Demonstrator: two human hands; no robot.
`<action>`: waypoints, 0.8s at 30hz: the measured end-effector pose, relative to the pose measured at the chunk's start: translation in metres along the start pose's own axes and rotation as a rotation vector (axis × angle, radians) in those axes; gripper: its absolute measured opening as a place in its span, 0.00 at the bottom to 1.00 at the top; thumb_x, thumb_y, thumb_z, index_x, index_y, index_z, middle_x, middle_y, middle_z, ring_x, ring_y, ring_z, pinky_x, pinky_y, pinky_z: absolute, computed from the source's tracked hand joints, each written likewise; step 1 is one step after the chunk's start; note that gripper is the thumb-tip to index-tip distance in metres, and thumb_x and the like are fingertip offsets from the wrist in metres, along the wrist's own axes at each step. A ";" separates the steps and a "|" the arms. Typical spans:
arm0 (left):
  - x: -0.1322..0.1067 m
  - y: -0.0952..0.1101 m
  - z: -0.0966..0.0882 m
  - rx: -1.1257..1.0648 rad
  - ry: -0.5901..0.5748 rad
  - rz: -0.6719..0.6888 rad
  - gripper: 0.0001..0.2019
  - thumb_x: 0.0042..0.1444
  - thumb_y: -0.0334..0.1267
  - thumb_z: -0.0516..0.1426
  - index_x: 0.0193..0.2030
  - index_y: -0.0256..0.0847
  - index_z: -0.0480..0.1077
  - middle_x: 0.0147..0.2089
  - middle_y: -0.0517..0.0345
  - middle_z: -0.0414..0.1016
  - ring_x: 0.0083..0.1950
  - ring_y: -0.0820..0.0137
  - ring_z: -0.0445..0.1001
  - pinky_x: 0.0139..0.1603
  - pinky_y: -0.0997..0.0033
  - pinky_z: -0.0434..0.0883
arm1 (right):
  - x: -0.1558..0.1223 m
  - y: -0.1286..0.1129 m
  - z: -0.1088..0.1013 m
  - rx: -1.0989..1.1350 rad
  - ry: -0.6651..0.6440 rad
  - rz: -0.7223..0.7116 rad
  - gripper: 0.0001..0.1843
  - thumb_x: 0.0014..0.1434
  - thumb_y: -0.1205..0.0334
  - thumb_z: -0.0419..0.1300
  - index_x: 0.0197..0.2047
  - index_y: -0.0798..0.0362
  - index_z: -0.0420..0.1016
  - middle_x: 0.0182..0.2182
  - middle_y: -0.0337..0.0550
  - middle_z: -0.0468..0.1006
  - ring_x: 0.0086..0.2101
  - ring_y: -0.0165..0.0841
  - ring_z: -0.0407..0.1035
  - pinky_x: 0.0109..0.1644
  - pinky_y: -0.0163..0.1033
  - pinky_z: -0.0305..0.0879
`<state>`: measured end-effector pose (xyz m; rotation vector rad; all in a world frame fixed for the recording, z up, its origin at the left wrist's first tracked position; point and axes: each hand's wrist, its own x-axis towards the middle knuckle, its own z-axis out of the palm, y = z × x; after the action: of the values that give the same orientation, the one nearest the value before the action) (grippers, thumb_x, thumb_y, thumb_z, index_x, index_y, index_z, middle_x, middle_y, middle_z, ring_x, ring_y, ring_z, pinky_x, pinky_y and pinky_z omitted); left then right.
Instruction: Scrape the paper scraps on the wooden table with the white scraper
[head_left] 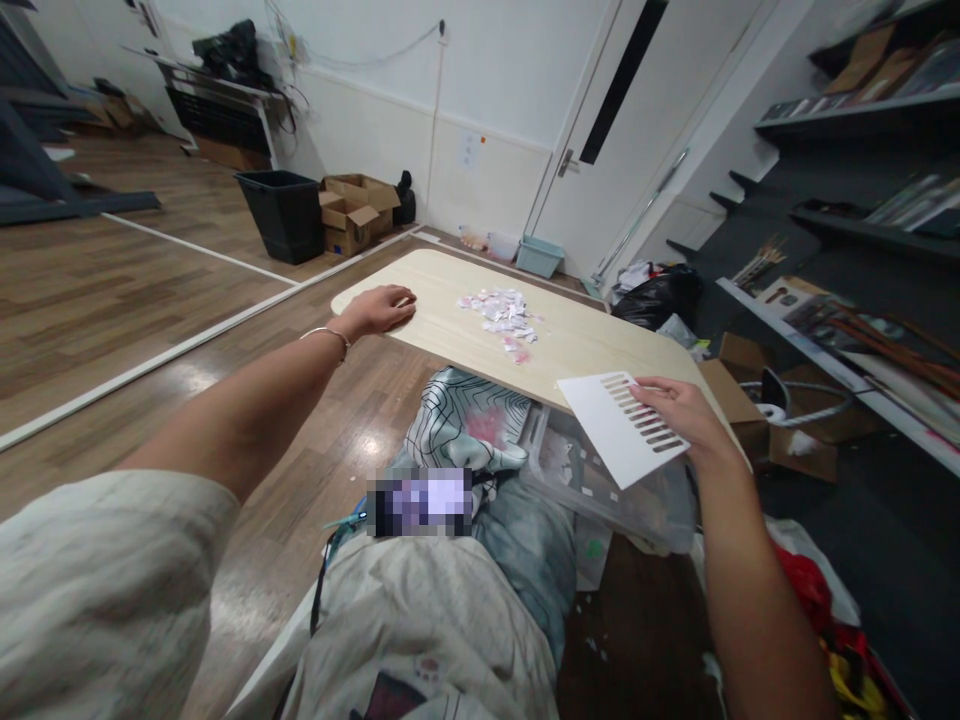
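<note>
A pale wood-grained bench (420, 285) with rounded corners stands over a brown plank floor (180, 300); behind are a white wall (360, 120), a door (679, 110) with a dark vertical panel, a tapered black bin (281, 215) and open cardboard boxes (360, 215). The left hand (379, 308) rests palm down at the bench edge, its grip loosely spread. The right hand's (686, 415) grip pinches a stiff white card (604, 425), cut with parallel rounded slots, at the bench's near edge, above a translucent plastic tub (660, 515). Thin, pink-stained white scraps (506, 312) lie heaped mid-bench. Print on the wall notice (470, 150) is too small to read.
</note>
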<state>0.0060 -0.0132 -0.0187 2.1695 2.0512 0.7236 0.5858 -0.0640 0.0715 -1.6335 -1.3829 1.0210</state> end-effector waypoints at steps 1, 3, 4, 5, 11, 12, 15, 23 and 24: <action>0.000 -0.001 0.001 0.003 -0.001 0.001 0.32 0.73 0.60 0.54 0.69 0.48 0.88 0.72 0.49 0.87 0.74 0.48 0.82 0.76 0.55 0.77 | 0.000 0.002 0.001 -0.016 -0.013 0.009 0.11 0.57 0.66 0.83 0.42 0.55 0.89 0.28 0.46 0.89 0.25 0.36 0.82 0.29 0.36 0.78; 0.001 -0.002 0.002 0.012 -0.008 0.001 0.33 0.73 0.60 0.53 0.70 0.47 0.87 0.72 0.48 0.87 0.75 0.48 0.82 0.77 0.56 0.76 | -0.002 0.005 -0.004 -0.043 -0.028 0.036 0.11 0.57 0.67 0.82 0.41 0.54 0.89 0.29 0.46 0.90 0.25 0.35 0.82 0.29 0.35 0.79; 0.002 -0.003 0.002 0.016 -0.012 0.002 0.33 0.73 0.61 0.53 0.70 0.46 0.87 0.73 0.48 0.87 0.75 0.49 0.82 0.77 0.56 0.76 | -0.004 0.008 -0.009 -0.056 -0.035 0.055 0.11 0.56 0.67 0.82 0.41 0.54 0.88 0.29 0.45 0.90 0.25 0.35 0.82 0.29 0.34 0.78; 0.002 -0.003 0.003 0.020 -0.015 0.003 0.34 0.73 0.61 0.52 0.71 0.45 0.86 0.73 0.47 0.87 0.75 0.49 0.82 0.78 0.56 0.76 | -0.006 0.010 -0.017 -0.068 -0.049 0.074 0.11 0.55 0.67 0.83 0.40 0.53 0.89 0.29 0.45 0.90 0.24 0.34 0.82 0.28 0.34 0.78; 0.001 -0.003 0.002 0.017 -0.015 0.015 0.32 0.74 0.60 0.53 0.69 0.46 0.87 0.73 0.47 0.87 0.75 0.49 0.82 0.77 0.56 0.76 | -0.025 0.019 -0.059 -0.057 -0.145 0.099 0.22 0.46 0.59 0.90 0.41 0.50 0.89 0.31 0.46 0.91 0.27 0.38 0.84 0.29 0.36 0.81; 0.001 -0.003 0.001 0.017 -0.018 0.019 0.32 0.74 0.59 0.53 0.69 0.46 0.87 0.73 0.47 0.87 0.75 0.49 0.82 0.77 0.56 0.76 | -0.026 0.018 -0.060 -0.036 -0.139 0.086 0.23 0.44 0.58 0.90 0.41 0.50 0.89 0.30 0.45 0.90 0.25 0.38 0.83 0.27 0.37 0.81; 0.000 -0.003 0.001 0.021 -0.021 0.028 0.32 0.74 0.59 0.52 0.70 0.45 0.86 0.73 0.47 0.87 0.75 0.49 0.82 0.77 0.55 0.76 | -0.026 0.013 -0.049 0.036 -0.105 0.040 0.26 0.42 0.57 0.91 0.42 0.50 0.89 0.29 0.44 0.90 0.23 0.36 0.81 0.26 0.36 0.79; 0.001 -0.003 0.001 0.046 -0.046 0.032 0.33 0.75 0.59 0.51 0.71 0.45 0.85 0.75 0.47 0.86 0.75 0.51 0.82 0.77 0.59 0.75 | 0.001 -0.015 0.040 0.053 -0.068 -0.039 0.13 0.52 0.64 0.84 0.38 0.53 0.87 0.24 0.42 0.85 0.23 0.35 0.79 0.26 0.34 0.77; 0.001 -0.002 0.001 0.046 -0.043 0.030 0.33 0.75 0.59 0.51 0.71 0.45 0.85 0.75 0.47 0.86 0.75 0.51 0.82 0.77 0.59 0.75 | 0.004 -0.016 0.047 0.042 -0.057 -0.035 0.12 0.53 0.66 0.83 0.37 0.53 0.87 0.22 0.41 0.84 0.22 0.35 0.79 0.25 0.34 0.76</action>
<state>0.0041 -0.0115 -0.0198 2.2243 2.0386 0.6327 0.5370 -0.0553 0.0673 -1.5549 -1.4135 1.0766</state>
